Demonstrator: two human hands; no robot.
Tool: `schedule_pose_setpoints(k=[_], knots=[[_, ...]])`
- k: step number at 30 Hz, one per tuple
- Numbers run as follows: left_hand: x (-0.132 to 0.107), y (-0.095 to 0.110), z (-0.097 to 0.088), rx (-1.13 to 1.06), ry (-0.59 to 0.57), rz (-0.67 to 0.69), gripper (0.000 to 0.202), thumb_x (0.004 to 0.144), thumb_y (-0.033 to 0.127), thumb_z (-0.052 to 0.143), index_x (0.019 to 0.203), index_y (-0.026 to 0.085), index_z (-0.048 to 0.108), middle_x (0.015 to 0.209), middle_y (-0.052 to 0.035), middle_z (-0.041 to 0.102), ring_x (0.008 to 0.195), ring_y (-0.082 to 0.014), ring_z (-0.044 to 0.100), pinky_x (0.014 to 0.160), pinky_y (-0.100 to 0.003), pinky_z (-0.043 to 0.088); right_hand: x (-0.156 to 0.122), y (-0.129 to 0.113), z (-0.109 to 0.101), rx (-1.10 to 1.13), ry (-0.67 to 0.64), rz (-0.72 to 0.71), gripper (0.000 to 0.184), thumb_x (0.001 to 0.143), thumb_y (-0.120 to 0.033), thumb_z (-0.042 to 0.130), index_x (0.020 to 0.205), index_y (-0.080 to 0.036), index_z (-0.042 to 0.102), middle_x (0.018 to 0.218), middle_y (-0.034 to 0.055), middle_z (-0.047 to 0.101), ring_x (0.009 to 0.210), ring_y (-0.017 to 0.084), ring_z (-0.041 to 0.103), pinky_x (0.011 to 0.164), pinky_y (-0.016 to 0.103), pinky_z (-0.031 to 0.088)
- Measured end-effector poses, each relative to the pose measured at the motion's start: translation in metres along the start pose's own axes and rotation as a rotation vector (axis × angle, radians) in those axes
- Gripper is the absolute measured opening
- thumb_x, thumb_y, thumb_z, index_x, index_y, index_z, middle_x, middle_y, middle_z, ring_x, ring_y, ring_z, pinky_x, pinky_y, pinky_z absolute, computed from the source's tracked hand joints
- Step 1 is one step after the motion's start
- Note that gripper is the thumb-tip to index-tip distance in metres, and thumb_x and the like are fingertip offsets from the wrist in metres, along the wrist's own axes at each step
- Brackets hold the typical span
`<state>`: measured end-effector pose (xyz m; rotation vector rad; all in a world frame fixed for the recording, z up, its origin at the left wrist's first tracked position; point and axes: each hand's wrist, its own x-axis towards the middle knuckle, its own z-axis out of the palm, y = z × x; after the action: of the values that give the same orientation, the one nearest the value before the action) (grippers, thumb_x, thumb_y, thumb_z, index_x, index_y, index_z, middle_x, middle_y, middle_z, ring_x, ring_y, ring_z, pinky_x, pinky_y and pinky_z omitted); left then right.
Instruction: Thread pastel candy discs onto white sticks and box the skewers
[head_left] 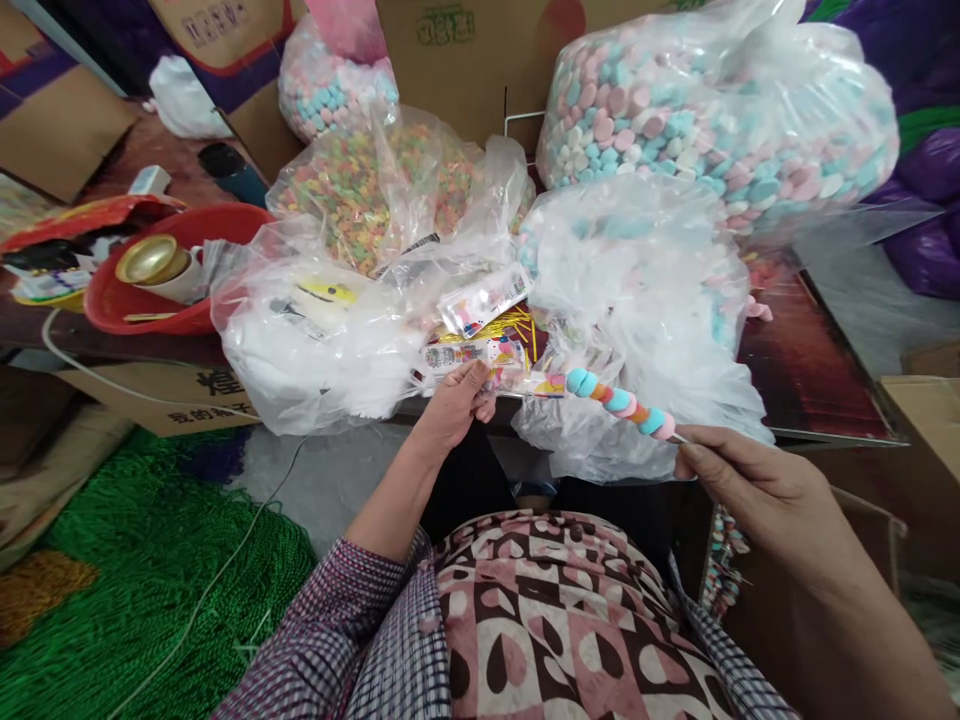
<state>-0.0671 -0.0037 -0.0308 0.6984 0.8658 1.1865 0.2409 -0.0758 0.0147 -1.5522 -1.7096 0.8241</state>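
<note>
Between my right thumb and fingers is the bare end of a candy skewer (619, 402), strung with blue and pink marshmallows and orange-red gummies. My right hand (750, 480) is closed on its stick. At the skewer's far tip lies a printed clear plastic wrapper (525, 381), its edge pinched by my left hand (455, 402). The tip is close to the wrapper's opening; whether it is inside I cannot tell. Behind my left hand are more printed wrappers (487, 300) and a heap of yellow twist ties (517, 325).
Large clear bags of marshmallows (622, 130) and a bag of colourful gummies (360, 190) stand at the back of the table. A red basin (112, 300) holding a gold-coloured lid sits at left. Green strings (187, 560) cover the floor at lower left.
</note>
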Motion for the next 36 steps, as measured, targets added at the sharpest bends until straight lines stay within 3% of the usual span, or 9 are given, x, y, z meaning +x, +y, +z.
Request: schedule_pose_setpoints(k=[4,13,19,21,26,32,36], knots=[[0.000,-0.002,-0.001,-0.047,0.011,0.000,0.051,0.071,0.053,0.080,0.060,0.018,0.045,0.042,0.0106,0.033,0.035,-0.0053,0.037,0.038,-0.019,0.035,-0.003,0.001,0.007,0.163,-0.006,0.113,0.028,0.085,-0.048,0.067,0.097,-0.024,0.074,0.065,0.0004,0.064,0.050,0.012,0.047,0.043,0.025,0.033],[-0.001,-0.007,0.006,-0.085,-0.037,-0.020,0.056,0.072,0.058,0.076,0.057,0.018,0.041,0.043,0.0100,0.031,0.035,-0.0048,0.036,0.038,-0.019,0.034,-0.008,0.014,0.026,0.395,-0.040,0.196,0.022,0.087,-0.041,0.069,0.100,-0.024,0.074,0.064,-0.0010,0.063,0.051,0.010,0.045,0.045,0.024,0.034],[-0.001,-0.018,0.011,-0.036,-0.041,-0.021,0.051,0.072,0.056,0.078,0.061,0.018,0.047,0.045,0.0106,0.031,0.035,-0.0047,0.035,0.039,-0.019,0.033,0.003,-0.008,0.041,0.634,0.123,0.266,0.025,0.079,-0.043,0.075,0.092,-0.022,0.070,0.060,-0.0011,0.060,0.047,0.010,0.042,0.040,0.023,0.024],[-0.002,-0.024,0.017,0.001,-0.042,-0.010,0.050,0.071,0.058,0.077,0.062,0.018,0.048,0.047,0.0100,0.034,0.036,-0.0043,0.034,0.040,-0.019,0.031,0.013,-0.020,0.052,0.682,0.134,0.315,0.028,0.077,-0.046,0.075,0.085,-0.021,0.069,0.057,-0.0015,0.057,0.043,0.008,0.036,0.039,0.023,0.016],[-0.010,-0.030,0.026,0.269,-0.058,0.071,0.045,0.077,0.058,0.071,0.067,0.017,0.058,0.052,0.0067,0.046,0.042,-0.0047,0.039,0.044,-0.020,0.028,0.029,-0.034,0.077,0.807,-0.037,0.348,0.046,0.075,-0.062,0.070,0.065,-0.019,0.060,0.053,-0.0019,0.054,0.036,0.003,0.021,0.041,0.025,0.011],[-0.017,-0.021,0.025,0.544,-0.024,0.157,0.041,0.083,0.056,0.065,0.068,0.017,0.062,0.047,0.0066,0.044,0.047,-0.0070,0.036,0.049,-0.022,0.026,0.031,-0.031,0.078,0.874,-0.046,0.383,0.042,0.073,-0.061,0.072,0.072,-0.021,0.059,0.042,-0.0114,0.025,0.037,0.005,0.015,0.041,0.025,0.010],[-0.016,-0.023,0.026,0.568,-0.028,0.131,0.041,0.086,0.055,0.061,0.068,0.018,0.060,0.046,0.0069,0.042,0.047,-0.0075,0.036,0.050,-0.023,0.026,0.034,-0.034,0.077,0.865,0.023,0.425,0.042,0.064,-0.048,0.083,0.089,-0.020,0.066,0.048,-0.0106,0.035,0.039,0.003,0.016,0.042,0.023,0.008]])
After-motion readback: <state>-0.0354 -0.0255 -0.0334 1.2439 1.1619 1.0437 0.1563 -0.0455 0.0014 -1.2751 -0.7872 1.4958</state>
